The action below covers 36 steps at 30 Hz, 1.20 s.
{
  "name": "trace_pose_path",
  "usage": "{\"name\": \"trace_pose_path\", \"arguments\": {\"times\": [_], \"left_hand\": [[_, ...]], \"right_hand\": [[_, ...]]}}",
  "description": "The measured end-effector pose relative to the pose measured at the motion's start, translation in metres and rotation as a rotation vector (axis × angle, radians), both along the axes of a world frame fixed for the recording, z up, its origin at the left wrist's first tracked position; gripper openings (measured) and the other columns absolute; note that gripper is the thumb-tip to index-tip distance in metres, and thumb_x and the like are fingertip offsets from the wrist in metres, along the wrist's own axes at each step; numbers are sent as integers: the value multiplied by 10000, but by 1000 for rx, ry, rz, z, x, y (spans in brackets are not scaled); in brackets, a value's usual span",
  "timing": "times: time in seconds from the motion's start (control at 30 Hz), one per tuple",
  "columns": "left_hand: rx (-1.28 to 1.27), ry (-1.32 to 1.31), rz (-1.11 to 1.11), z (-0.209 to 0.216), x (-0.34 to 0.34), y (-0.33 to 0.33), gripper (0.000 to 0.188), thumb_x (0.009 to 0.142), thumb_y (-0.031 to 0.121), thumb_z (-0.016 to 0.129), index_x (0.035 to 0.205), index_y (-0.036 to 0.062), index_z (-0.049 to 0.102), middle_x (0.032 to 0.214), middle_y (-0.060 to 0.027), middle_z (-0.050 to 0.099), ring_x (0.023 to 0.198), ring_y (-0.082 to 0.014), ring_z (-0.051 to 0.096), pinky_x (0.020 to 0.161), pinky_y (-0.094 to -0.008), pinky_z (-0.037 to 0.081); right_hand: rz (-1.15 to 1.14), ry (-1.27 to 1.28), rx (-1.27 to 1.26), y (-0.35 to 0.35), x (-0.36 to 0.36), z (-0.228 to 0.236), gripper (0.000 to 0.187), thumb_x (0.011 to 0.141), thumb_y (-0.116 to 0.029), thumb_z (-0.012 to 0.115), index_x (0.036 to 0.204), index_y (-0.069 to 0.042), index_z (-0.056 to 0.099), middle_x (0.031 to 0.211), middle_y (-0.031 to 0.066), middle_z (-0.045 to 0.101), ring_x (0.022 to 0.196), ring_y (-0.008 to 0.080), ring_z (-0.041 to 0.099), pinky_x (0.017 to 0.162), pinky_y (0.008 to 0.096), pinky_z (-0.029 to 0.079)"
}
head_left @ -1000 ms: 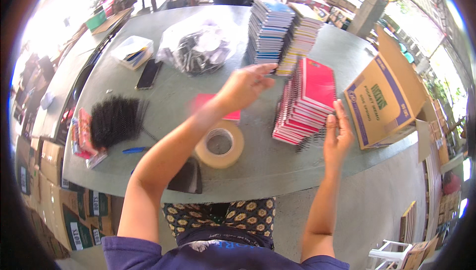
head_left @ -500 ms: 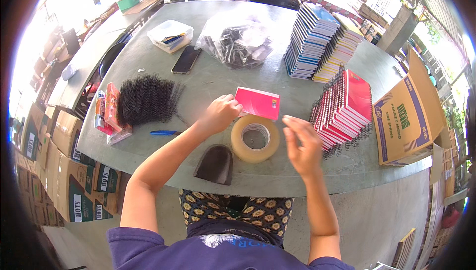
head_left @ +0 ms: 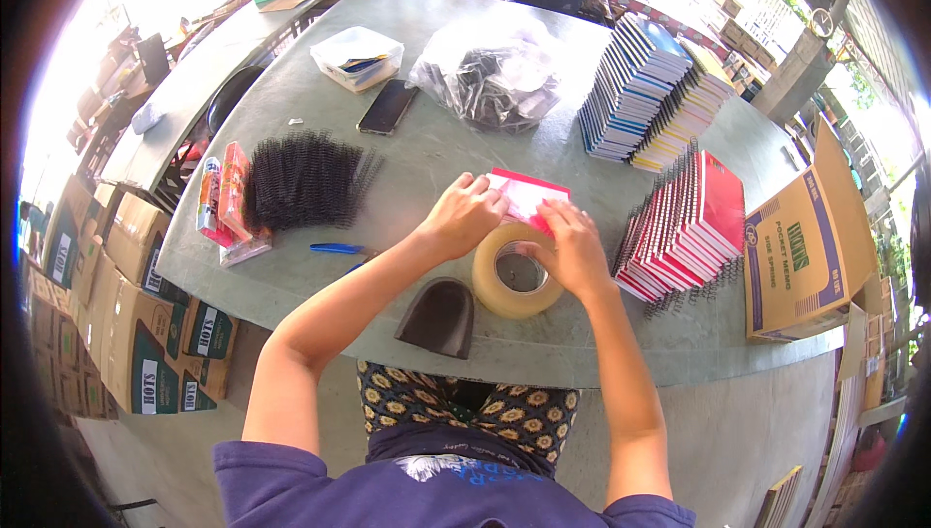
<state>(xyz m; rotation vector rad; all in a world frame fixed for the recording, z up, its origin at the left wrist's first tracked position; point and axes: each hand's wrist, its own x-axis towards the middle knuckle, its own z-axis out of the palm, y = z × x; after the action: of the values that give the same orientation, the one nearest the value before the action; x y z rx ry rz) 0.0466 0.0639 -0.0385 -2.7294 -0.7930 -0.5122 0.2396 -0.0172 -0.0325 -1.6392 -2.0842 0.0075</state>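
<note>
A small red pocket notebook (head_left: pixel 527 196) is in front of me, pale pages or its inner side showing. My left hand (head_left: pixel 467 213) is closed on its left edge. My right hand (head_left: pixel 574 247) lies over the notebook's right side, fingertips touching it and thumb apart, slightly blurred. Just below is a wide roll of clear tape (head_left: pixel 490 286), lying flat under my right thumb. Beside the roll sits a dark, rounded block (head_left: pixel 436 320). To the left are a bunch of black spiral wires (head_left: pixel 305 179) and a blue pen-like tool (head_left: pixel 335 248), partly behind my left forearm.
Red spiral notebooks (head_left: pixel 689 227) stand stacked at right beside an open carton (head_left: pixel 805 247). Taller blue-edged notebooks (head_left: pixel 626 92) rise behind. A clear plastic bag (head_left: pixel 495 82), phone (head_left: pixel 388 106) and white tub (head_left: pixel 357 58) are at the back; orange packets (head_left: pixel 231 193) lie left.
My right hand has moved in from the right onto the notebook. Pale pages or the inner side now show instead of the whole red cover. The view has shifted slightly.
</note>
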Motion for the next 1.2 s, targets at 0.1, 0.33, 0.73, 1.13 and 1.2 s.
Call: {"name": "trace_pose_path", "arguments": {"times": [0.1, 0.33, 0.73, 1.13, 1.2], "left_hand": [[-199, -302, -93, 37, -6, -18, 181, 744, 90, 636, 922, 59, 645, 897, -62, 644, 918, -216, 573, 830, -371, 437], [-1428, -1064, -184, -16, -11, -52, 410, 729, -60, 724, 1098, 22, 565, 1009, -26, 638, 942, -113, 595, 849, -272, 492], [-1520, -1060, -166, -4, -2, -55, 594, 698, -106, 716, 1232, 16, 485, 983, -90, 649, 908, -142, 630, 797, -267, 528], [-1271, -867, -134, -26, -8, -60, 153, 788, 9, 686, 937, 24, 650, 857, -9, 666, 822, -44, 558, 736, -243, 480], [-1079, -758, -164, -21, -11, -61, 207, 763, 40, 705, 960, 29, 645, 898, -64, 665, 812, -180, 619, 761, -302, 496]], "right_hand": [[35, 146, 92, -17, 13, 23, 371, 793, -207, 686, 1112, -38, 602, 1078, 137, 640, 1041, 282, 590, 907, 396, 442], [-1, 1140, -195, -54, 2, -18, 300, 791, -58, 724, 1048, 1, 580, 968, 67, 672, 886, 121, 623, 792, 274, 513], [1, 1371, -81, -61, -12, -14, 453, 727, -70, 786, 1115, -36, 555, 855, 50, 661, 801, 95, 619, 703, 238, 507], [-87, 74, 399, -66, -50, 44, 396, 748, -205, 705, 1091, -54, 581, 1030, 108, 626, 921, 272, 613, 877, 401, 449], [-70, 65, 232, -57, -55, 21, 310, 739, -177, 697, 1017, -67, 615, 944, 70, 638, 878, 242, 612, 817, 376, 457]]}}
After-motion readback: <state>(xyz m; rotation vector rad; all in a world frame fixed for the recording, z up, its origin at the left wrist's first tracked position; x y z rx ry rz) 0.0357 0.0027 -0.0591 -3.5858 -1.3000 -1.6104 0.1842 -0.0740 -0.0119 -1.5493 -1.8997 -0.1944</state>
